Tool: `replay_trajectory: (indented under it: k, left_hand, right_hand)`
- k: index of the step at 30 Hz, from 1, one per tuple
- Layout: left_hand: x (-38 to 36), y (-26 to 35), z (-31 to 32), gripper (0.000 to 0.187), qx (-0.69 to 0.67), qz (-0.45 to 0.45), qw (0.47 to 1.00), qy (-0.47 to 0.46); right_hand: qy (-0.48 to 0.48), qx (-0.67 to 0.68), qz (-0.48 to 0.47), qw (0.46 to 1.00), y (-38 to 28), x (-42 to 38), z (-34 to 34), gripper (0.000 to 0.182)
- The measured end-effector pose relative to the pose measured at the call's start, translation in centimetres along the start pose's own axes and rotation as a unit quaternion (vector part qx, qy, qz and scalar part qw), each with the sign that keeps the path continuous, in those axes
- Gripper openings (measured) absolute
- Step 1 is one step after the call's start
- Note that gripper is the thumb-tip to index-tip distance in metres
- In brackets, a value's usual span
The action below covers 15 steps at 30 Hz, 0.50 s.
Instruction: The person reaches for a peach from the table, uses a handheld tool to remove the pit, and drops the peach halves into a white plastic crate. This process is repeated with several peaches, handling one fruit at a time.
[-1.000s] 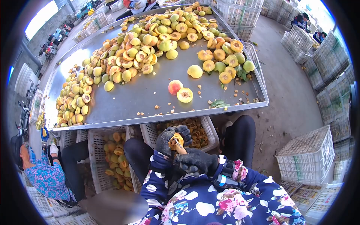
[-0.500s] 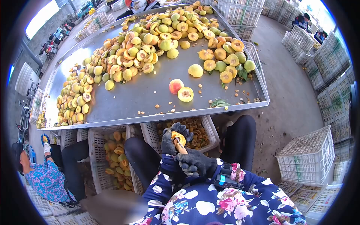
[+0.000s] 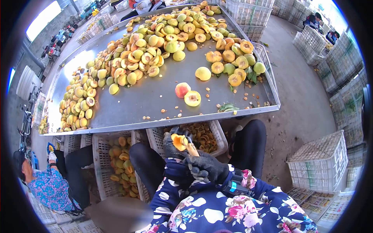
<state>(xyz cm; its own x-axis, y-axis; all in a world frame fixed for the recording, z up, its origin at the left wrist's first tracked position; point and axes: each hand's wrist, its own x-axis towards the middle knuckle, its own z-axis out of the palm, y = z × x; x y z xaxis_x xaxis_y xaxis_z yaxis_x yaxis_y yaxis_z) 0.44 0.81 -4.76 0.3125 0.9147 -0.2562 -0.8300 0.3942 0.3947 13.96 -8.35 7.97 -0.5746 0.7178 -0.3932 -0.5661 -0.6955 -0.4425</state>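
Note:
My left hand [image 3: 171, 147], in a dark glove, is closed around a peach half [image 3: 179, 142] whose hollow faces up. Its fingertips are blurred by motion. My right hand [image 3: 208, 167], also gloved, grips a pitting tool by its wooden handle [image 3: 192, 150]. The tool's end is at the right edge of the peach half, and its tip is hidden. Both hands are over my lap, just above a white crate [image 3: 222, 141] of cut peach pieces. On the metal table [image 3: 143, 101] ahead lie a whole-looking red peach [image 3: 182, 89] and a peach half with its pit [image 3: 192, 98].
A large heap of peach halves [image 3: 147, 54] spreads over the table, with a smaller pile at right. Loose pits and leaves [image 3: 228, 107] lie near its front edge. Another peach crate [image 3: 100, 167] stands left of my legs, beside a seated co-worker [image 3: 52, 188]. Crates [image 3: 318, 163] stand at right.
The peach half has shifted slightly left and tilted in my left hand. The metal tip that showed inside it is now hidden. My right hand has moved slightly right with the tool.

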Motion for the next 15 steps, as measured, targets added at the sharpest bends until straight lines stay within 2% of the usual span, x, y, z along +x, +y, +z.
replay_trajectory:
  k: [1, 2, 3, 5, 6, 7, 8, 9, 10, 11, 12, 13, 15]
  left_hand:
    - [-0.6, 0.6, 1.2, 0.041, 0.144, 0.075, 0.987, -0.012]
    - [-2.1, 2.4, 5.0, 0.032, 0.383, 0.129, 0.914, -0.045]
    - [-3.6, 4.2, 8.9, 0.023, 0.588, 0.199, 0.782, -0.050]
    - [-3.9, 5.7, 7.3, 0.022, 0.455, 0.139, 0.879, 0.035]
    - [-3.9, 6.5, 6.3, 0.022, 0.381, 0.109, 0.915, 0.075]
    - [-3.7, 7.0, 5.5, 0.022, 0.343, 0.176, 0.922, 0.023]
    - [-5.0, 8.5, 6.4, 0.026, 0.505, 0.296, 0.808, 0.066]
    - [-5.8, 10.6, 7.6, 0.026, 0.541, 0.354, 0.760, 0.068]
    - [-6.1, 13.9, 2.9, 0.026, 0.476, 0.325, 0.813, 0.082]
    - [-6.9, 17.1, 1.9, 0.024, 0.649, 0.297, 0.685, 0.145]
    - [-7.8, 20.4, 1.0, 0.023, 0.789, 0.257, 0.521, 0.201]
    - [-8.2, 22.0, 1.6, 0.019, 0.898, 0.205, 0.352, 0.168]
    - [-7.6, 22.1, 1.9, 0.018, 0.909, 0.258, 0.272, 0.184]
  right_hand:
    - [0.010, -0.022, -0.008, 1.000, -0.2, 0.0, -0.4, 0.018]
    - [0.032, -0.046, -0.020, 0.998, -0.4, 0.0, -0.7, 0.018]
    - [0.054, -0.068, -0.031, 0.996, -0.6, 0.0, -0.9, 0.017]
    - [0.082, -0.087, -0.025, 0.993, -0.5, 0.4, -2.1, 0.016]
    - [0.103, -0.141, -0.014, 0.984, -0.4, 0.7, -2.7, 0.017]
    - [0.125, -0.195, -0.005, 0.973, -0.4, 0.9, -3.3, 0.017]
    - [0.149, -0.248, 0.002, 0.957, -0.5, 0.9, -3.9, 0.017]
    - [0.138, -0.241, -0.006, 0.961, -0.4, 0.7, -4.4, 0.018]
    - [0.147, -0.235, 0.001, 0.961, -0.2, 0.5, -5.1, 0.018]
    - [0.156, -0.228, 0.009, 0.961, 0.2, 0.3, -5.8, 0.017]
    - [0.165, -0.219, 0.017, 0.961, 0.4, 0.3, -6.5, 0.017]
    - [0.166, -0.211, 0.031, 0.963, 0.8, 0.4, -7.0, 0.017]
    - [0.164, -0.192, 0.061, 0.966, 1.3, 0.7, -7.8, 0.019]
